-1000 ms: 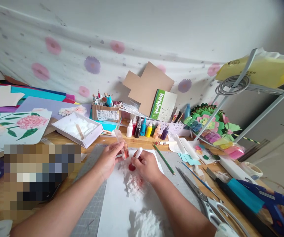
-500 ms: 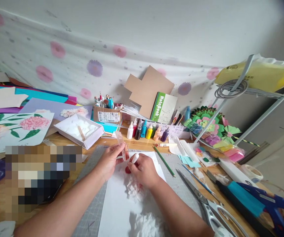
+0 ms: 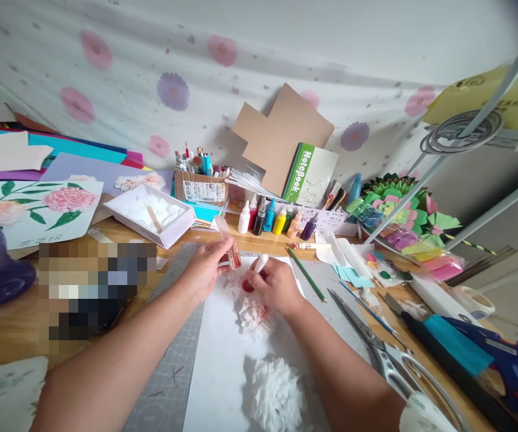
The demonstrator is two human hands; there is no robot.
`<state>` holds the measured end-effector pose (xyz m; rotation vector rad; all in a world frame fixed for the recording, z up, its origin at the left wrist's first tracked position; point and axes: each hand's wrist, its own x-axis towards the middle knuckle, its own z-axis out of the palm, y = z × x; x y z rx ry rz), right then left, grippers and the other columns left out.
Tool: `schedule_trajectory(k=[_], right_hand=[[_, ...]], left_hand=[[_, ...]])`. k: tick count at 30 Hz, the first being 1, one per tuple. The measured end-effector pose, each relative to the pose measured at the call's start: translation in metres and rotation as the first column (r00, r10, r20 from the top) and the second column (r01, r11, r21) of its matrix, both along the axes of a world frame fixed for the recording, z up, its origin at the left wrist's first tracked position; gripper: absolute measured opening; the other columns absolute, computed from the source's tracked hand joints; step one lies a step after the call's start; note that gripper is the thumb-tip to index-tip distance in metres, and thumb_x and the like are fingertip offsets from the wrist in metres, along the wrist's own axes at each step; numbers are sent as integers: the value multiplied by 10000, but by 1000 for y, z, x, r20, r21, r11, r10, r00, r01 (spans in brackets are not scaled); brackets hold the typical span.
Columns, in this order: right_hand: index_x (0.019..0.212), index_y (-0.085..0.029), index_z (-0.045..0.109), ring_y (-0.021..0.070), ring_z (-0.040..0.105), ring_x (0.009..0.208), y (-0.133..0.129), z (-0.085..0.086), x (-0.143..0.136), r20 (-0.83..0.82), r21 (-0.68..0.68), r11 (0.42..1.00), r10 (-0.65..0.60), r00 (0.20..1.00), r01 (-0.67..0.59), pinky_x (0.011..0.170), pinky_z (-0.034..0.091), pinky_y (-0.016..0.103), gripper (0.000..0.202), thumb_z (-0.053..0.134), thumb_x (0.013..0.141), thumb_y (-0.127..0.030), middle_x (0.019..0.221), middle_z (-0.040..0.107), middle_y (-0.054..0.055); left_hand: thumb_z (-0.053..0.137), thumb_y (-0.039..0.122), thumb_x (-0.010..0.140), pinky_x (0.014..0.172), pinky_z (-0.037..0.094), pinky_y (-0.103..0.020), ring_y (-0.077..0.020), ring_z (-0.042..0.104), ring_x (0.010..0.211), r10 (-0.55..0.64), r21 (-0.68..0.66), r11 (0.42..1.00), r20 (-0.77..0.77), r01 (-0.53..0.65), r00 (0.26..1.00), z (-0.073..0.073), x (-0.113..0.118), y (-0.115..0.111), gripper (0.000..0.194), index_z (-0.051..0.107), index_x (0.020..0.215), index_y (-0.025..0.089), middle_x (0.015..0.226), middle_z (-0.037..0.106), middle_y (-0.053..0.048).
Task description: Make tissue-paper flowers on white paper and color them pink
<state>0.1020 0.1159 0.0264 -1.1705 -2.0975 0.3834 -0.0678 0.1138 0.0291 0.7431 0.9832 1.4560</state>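
My left hand (image 3: 207, 264) is closed on a small clear-lidded palette (image 3: 233, 257), its lid raised and reddish colour inside. In my right hand (image 3: 277, 283) is a short white-handled brush (image 3: 261, 263) with a red head, pinched between thumb and fingers. The red head points down, just right of the palette and above a ruffled white flower (image 3: 253, 317) with pink tinting. Nearer me, a larger ruffled white flower (image 3: 277, 393) lies on the white paper sheet (image 3: 216, 372). Beneath the sheet is a grey cutting mat (image 3: 168, 366).
Paint bottles (image 3: 280, 221) line the back. A white box tray (image 3: 175, 237) with a stick in it sits to the left. On the right lie a green pencil (image 3: 306, 273), large scissors (image 3: 376, 342), a black-handled knife (image 3: 448, 378) and a blue glue gun (image 3: 506, 354).
The camera view has shifted, bringing the larger flower more fully into sight. Both hands keep their grips, and the brush head is still beside the palette.
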Motion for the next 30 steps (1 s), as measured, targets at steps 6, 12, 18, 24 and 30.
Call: schedule_trajectory(k=[6, 12, 18, 24, 30], right_hand=[[693, -186, 619, 145, 557, 613, 0, 0, -7, -42, -26, 1000, -12, 999, 11, 607, 385, 236, 190, 529, 833, -277, 663, 633, 26], [734, -187, 633, 150, 577, 618, 11, -1, -12, -155, -93, 991, -109, 982, 96, 598, 394, 239, 203, 535, 854, -319, 687, 660, 29], [713, -179, 627, 152, 574, 615, 19, 1, -6, -190, -133, 976, -195, 962, 172, 606, 399, 246, 227, 522, 857, -320, 666, 648, 33], [663, -175, 616, 151, 547, 569, 24, 0, 2, -104, -111, 975, -204, 973, 192, 557, 367, 247, 222, 559, 813, -329, 610, 620, 23], [640, -179, 610, 132, 521, 546, 24, 4, 7, -75, -137, 972, -203, 976, 192, 532, 347, 231, 238, 551, 805, -341, 591, 610, 16]], left_hand=[[822, 473, 561, 590, 513, -272, -138, 595, 630, 21, -7, 1000, 10, -21, 1000, 2, 0, 0, 423, 705, 804, 147, 715, 659, -19], [824, 464, 563, 618, 525, -282, -139, 593, 658, 44, 4, 999, 16, -44, 999, 3, -1, 1, 423, 697, 814, 148, 730, 653, -18], [817, 465, 571, 616, 517, -278, -136, 592, 642, 45, -11, 999, 5, -45, 999, 3, -2, 0, 409, 694, 804, 152, 724, 657, -21], [830, 451, 548, 629, 527, -298, -154, 614, 659, 5, -24, 1000, 25, -5, 1000, 2, 0, 0, 407, 706, 803, 159, 748, 684, -33], [835, 448, 541, 626, 536, -294, -155, 612, 681, -8, -41, 999, 23, 9, 1000, 2, -1, 0, 425, 718, 830, 159, 773, 688, -39]])
